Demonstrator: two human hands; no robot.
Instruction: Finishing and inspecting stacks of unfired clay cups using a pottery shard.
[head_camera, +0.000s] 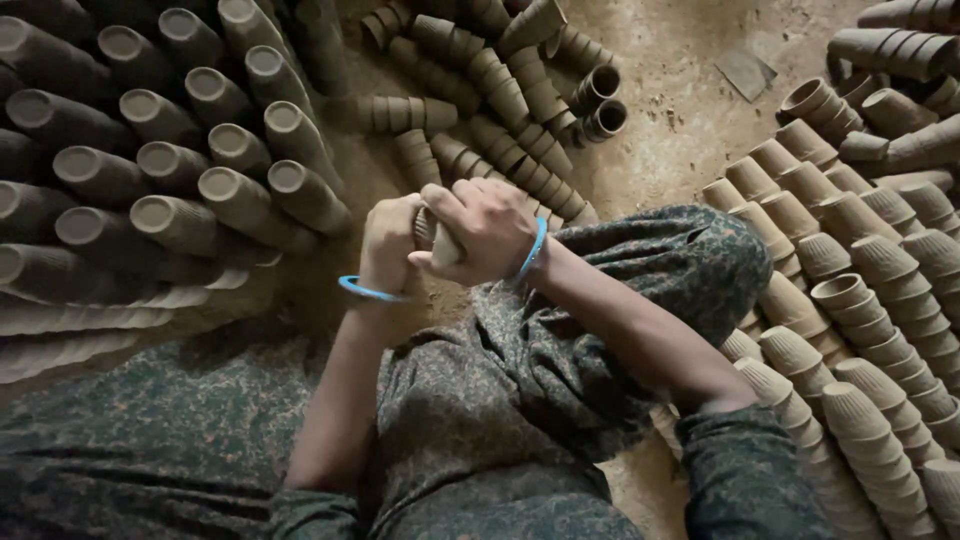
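Both hands meet over the lap: the left hand and right hand each have a clenched grip on a small nested stack of clay cups. Unfired-looking, ribbed and thin-rimmed, the cups probably chip easily; hold the walls, not the rims. Long cup stacks lie on the dirt floor.

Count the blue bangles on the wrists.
2: one blue bangle on the left hand wrist, another bangle on the right hand wrist. None seems hidden.
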